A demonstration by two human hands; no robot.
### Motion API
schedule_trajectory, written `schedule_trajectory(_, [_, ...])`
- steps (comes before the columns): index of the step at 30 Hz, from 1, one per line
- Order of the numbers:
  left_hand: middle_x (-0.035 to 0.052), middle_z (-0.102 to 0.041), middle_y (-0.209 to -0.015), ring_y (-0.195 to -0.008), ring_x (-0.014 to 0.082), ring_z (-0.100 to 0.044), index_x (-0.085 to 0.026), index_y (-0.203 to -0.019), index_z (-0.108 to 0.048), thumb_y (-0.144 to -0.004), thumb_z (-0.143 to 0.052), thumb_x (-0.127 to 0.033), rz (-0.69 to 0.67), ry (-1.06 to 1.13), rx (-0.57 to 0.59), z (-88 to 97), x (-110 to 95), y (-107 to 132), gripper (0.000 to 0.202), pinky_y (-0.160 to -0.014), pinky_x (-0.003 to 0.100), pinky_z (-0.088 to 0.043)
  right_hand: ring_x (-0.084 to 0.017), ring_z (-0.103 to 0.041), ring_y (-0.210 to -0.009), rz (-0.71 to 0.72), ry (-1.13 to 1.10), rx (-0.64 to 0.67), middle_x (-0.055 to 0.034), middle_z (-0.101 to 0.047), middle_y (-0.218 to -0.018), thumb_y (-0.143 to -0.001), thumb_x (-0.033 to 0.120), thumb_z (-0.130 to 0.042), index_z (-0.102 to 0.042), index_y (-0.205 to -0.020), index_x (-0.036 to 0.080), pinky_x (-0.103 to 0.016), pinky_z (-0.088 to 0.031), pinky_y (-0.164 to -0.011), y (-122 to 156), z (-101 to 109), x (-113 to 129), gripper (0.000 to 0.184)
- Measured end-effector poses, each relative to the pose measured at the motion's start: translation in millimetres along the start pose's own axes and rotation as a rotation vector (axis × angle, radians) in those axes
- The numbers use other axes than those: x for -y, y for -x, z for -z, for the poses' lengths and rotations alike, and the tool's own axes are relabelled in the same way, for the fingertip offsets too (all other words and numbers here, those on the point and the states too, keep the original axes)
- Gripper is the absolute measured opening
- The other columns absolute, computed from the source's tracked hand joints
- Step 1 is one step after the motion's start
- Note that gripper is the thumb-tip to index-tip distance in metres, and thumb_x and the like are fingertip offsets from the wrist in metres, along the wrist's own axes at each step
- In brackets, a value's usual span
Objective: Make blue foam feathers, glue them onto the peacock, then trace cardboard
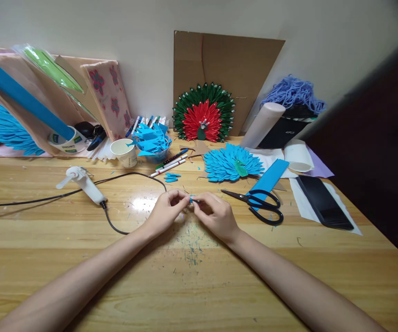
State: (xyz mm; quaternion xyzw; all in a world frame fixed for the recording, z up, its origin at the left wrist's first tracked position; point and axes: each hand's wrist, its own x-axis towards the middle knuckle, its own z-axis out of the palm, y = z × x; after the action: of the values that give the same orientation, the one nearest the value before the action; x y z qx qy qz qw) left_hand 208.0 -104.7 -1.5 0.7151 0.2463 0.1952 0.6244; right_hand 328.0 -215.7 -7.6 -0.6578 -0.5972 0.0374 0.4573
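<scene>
At the middle of the table, my left hand (pixel 169 210) and my right hand (pixel 217 213) meet fingertip to fingertip. Both pinch a small blue piece (pixel 191 199), mostly covered by the fingers; its material is hard to make out. A little pile of narrow blue pieces (pixel 172 177) lies just beyond my left hand. Black-handled scissors (pixel 261 203) rest to the right of my right hand, partly over a blue strip (pixel 271 179). Behind them is a blue peacock with a green body (pixel 231 163). Tiny blue scraps (pixel 192 244) dot the wood below my hands.
A white glue gun (pixel 86 186) with a black cord stands at left. Farther back are a paper cup (pixel 124 153), a tub of blue cut pieces (pixel 153 140), markers (pixel 171 161) and a green-and-red peacock (pixel 204 113) against cardboard. A phone (pixel 323 203) lies at right.
</scene>
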Motion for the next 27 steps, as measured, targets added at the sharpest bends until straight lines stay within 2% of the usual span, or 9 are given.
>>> schedule_trajectory(7, [0.0036, -0.063, -0.07, -0.059, 0.0115, -0.051, -0.015, -0.08, -0.064, -0.082, -0.054, -0.036, -0.096, -0.177, -0.07, -2.9, 3.2, 5.5, 0.024, -0.053, 0.023, -0.038, -0.013, -0.061, -0.063, -0.204, -0.174, -0.004, -0.0027, -0.063, -0.075, -0.079, 0.02, -0.057, -0.059, -0.081, 0.019, -0.024, -0.051, -0.057, -3.2, -1.4, -1.8, 0.003])
schedule_trajectory(13, [0.0009, -0.059, -0.066, -0.054, 0.0095, -0.046, -0.017, -0.077, -0.064, -0.082, -0.053, -0.032, -0.228, -0.365, -0.157, -4.4, 0.5, 9.2, 0.019, -0.051, 0.021, -0.036, -0.014, -0.06, -0.064, -0.198, -0.156, -0.011, -0.0026, -0.064, -0.073, -0.08, 0.022, -0.057, -0.06, -0.078, 0.019, -0.025, -0.049, -0.058, -2.3, -1.6, -3.4, 0.004])
schedule_trajectory(23, [0.001, -0.058, -0.069, -0.059, 0.0097, -0.047, -0.018, -0.077, -0.064, -0.08, -0.056, -0.023, -0.338, -0.367, -0.158, -2.9, -2.4, 10.1, 0.009, -0.053, 0.021, -0.037, -0.013, -0.059, -0.06, -0.28, -0.327, 0.035, -0.0016, -0.062, -0.072, -0.079, 0.028, -0.058, -0.057, -0.077, 0.018, -0.023, -0.048, -0.055, -2.7, -1.9, -6.4, 0.01])
schedule_trajectory(27, [0.0012, -0.058, -0.069, -0.058, 0.0096, -0.047, -0.017, -0.075, -0.064, -0.079, -0.058, -0.022, -0.342, -0.337, -0.166, -2.8, -3.9, 10.6, 0.009, -0.052, 0.022, -0.037, -0.013, -0.057, -0.061, -0.281, -0.348, 0.035, -0.0012, -0.06, -0.071, -0.079, 0.028, -0.058, -0.056, -0.076, 0.019, -0.023, -0.047, -0.056, -2.8, -1.7, -6.8, 0.01])
